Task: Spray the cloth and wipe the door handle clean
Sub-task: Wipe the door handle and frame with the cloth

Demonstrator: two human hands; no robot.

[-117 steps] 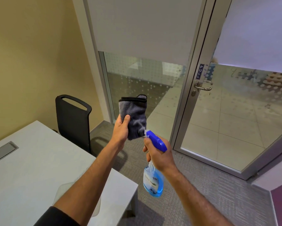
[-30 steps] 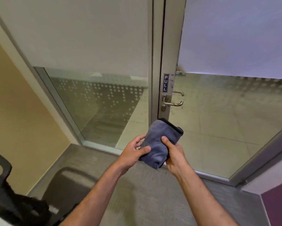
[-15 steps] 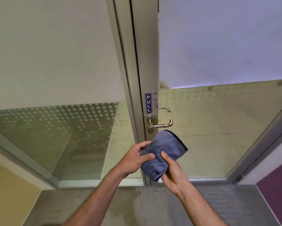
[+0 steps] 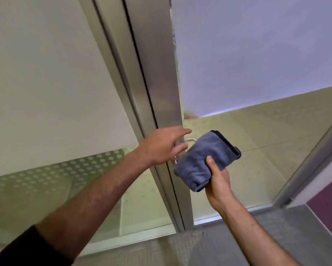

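A folded grey-blue cloth [image 4: 203, 158] with a dark edge is gripped in my right hand [image 4: 217, 182], thumb on top, and held up right in front of the metal door handle [image 4: 175, 160]. Only small bits of the handle show beside the cloth; the rest is hidden behind the cloth and my fingers. My left hand [image 4: 161, 145] reaches across the door's metal stile [image 4: 157, 77], with spread fingers touching the handle area near its base. Whether they curl round the lever is hidden. The spray bottle is out of view.
The glass door has a frosted upper band and clear glass below, with a tiled floor beyond. A fixed glass panel [image 4: 46, 179] with a dotted strip is on the left. Grey carpet [image 4: 276, 237] lies below, and a purple wall [image 4: 330, 214] is at the right.
I have come closer to the door. My left hand let go of the cloth and moved up to the handle. My right hand raised the cloth in front of the handle.
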